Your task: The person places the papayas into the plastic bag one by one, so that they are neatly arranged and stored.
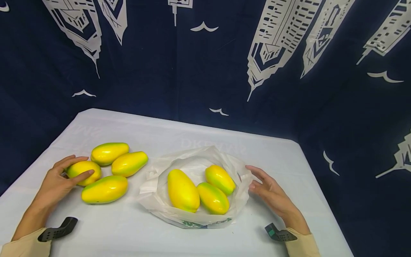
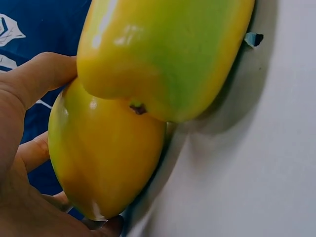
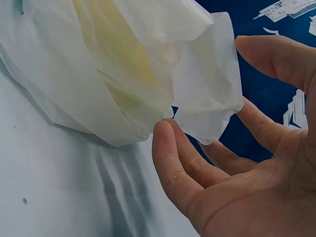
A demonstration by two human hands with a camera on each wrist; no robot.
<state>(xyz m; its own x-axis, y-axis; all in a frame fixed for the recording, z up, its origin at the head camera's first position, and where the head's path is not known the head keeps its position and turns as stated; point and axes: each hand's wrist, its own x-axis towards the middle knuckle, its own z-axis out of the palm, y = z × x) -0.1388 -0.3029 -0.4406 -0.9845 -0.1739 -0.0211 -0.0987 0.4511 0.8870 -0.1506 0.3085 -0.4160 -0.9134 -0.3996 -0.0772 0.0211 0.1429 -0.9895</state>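
Note:
At the left of the head view, my left hand (image 1: 59, 184) holds a yellow-green mango (image 1: 86, 170), thumb on the near side and fingers round the far side. Three more glossy mangoes lie close about it, the nearest one (image 1: 105, 190) overlapping it in the left wrist view. A thin white plastic bag (image 1: 154, 210) sits mid-table with its mouth spread wide, and three mangoes, one large mango (image 1: 182, 191) among them, rest inside. Beside the bag's right edge, my right hand (image 1: 269, 192) touches the film with loosely bent fingers; no firm pinch shows.
A white cloth covers the table (image 1: 205, 244). Behind it hangs a dark blue curtain (image 1: 144, 71) printed with white buildings and birds. Each wrist wears a black device, such as the left wrist device (image 1: 57, 230).

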